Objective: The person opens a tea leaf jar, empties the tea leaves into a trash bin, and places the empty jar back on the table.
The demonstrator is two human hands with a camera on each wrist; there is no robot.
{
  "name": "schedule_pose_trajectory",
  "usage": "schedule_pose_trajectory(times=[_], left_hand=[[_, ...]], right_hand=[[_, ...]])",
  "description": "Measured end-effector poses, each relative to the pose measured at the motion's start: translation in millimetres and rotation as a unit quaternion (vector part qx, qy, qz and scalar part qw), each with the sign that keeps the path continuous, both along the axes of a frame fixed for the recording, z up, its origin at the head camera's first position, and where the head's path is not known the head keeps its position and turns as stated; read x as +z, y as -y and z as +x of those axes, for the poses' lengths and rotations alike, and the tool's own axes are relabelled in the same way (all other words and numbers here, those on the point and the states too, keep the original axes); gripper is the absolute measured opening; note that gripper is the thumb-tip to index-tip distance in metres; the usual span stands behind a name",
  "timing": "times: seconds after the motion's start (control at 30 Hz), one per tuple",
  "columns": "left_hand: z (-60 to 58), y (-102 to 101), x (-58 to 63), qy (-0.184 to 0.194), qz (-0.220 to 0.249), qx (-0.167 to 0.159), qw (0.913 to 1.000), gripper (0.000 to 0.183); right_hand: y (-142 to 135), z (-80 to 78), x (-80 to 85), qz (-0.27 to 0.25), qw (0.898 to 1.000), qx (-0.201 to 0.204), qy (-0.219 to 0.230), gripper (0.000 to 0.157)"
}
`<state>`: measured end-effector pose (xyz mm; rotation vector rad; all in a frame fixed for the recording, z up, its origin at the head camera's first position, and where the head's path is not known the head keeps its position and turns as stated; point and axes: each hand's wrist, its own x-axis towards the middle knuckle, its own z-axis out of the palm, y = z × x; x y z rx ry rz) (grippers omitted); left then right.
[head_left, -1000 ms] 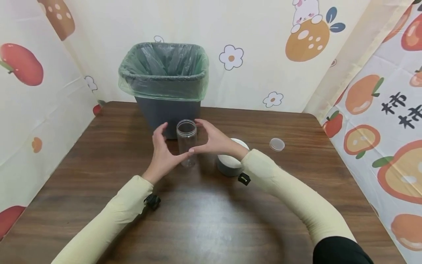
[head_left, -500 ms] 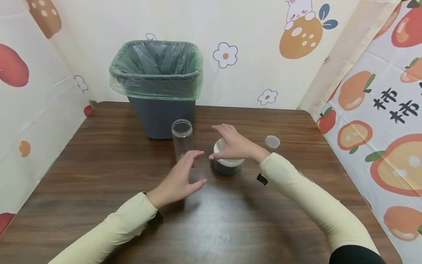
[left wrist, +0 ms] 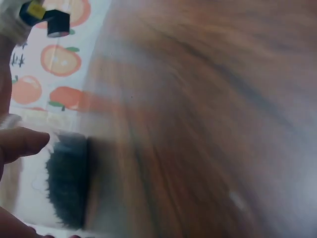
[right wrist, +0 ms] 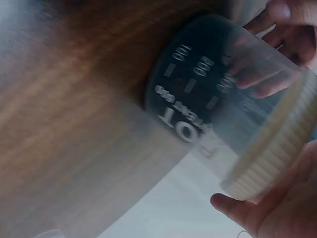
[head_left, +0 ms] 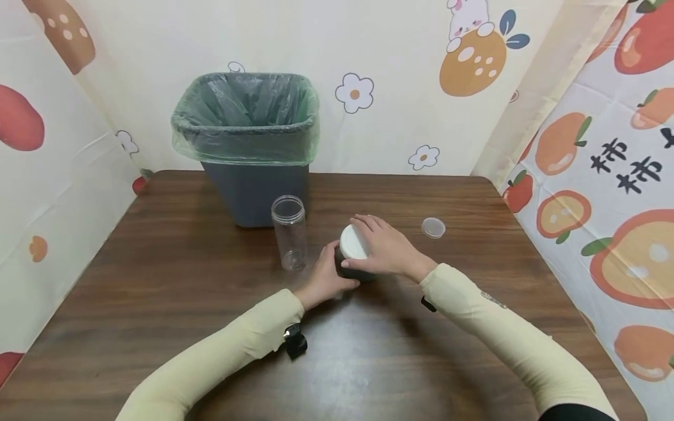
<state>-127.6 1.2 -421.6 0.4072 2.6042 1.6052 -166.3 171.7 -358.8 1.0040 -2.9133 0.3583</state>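
A clear jar with dark contents and a white lid stands on the table. My left hand grips its near left side, thumb in front. From above, my right hand holds the lid, which it partly covers. White measuring marks and lettering run down the jar wall in the right wrist view, where the lid has a ribbed edge and the left fingers show behind. The left wrist view is blurred; the dark part of the jar appears beside the left thumb.
A tall clear bottle without a cap stands upright left of the jar. A small translucent round cap lies at the right. Behind the bottle, a dark bin with a green liner stands against the patterned wall cloth.
Both hands have left the clear bottle and moved right to the jar. The left hand now grips the jar's side, and the right hand has come down onto the lid.
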Motion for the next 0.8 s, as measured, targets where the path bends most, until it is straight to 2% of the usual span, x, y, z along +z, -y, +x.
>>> schedule_pose_trajectory(times=[0.1,0.27,0.47,0.6,0.7,0.8], left_hand=[[-5.9,-8,-5.7,0.01,0.03,0.019,0.9993,0.098],[-9.9,-21,-9.7,0.011,0.086,0.019,0.996,0.108],[-8.6,-26,-14.2,0.002,0.089,0.04,0.9952,0.104],[-7.3,-26,-13.9,-0.006,0.11,0.042,0.993,0.101],[-6.4,-26,-10.8,0.001,0.12,0.04,0.9919,0.101],[-6.4,-25,-6.5,0.0,0.108,0.041,0.9933,0.1]], right_hand=[[1,0.6,-5.8,-0.003,1.0,0.0,-0.027,0.091],[3,0.8,-15.8,-0.022,0.997,-0.008,-0.068,0.086],[4,1.5,-28.0,-0.061,0.992,-0.032,-0.104,0.081],[4,2.5,-32.3,-0.084,0.988,-0.035,-0.124,0.08],[3,2.4,-31.6,-0.098,0.986,-0.029,-0.129,0.079],[2,2.4,-28.5,-0.117,0.986,-0.033,-0.118,0.076]])
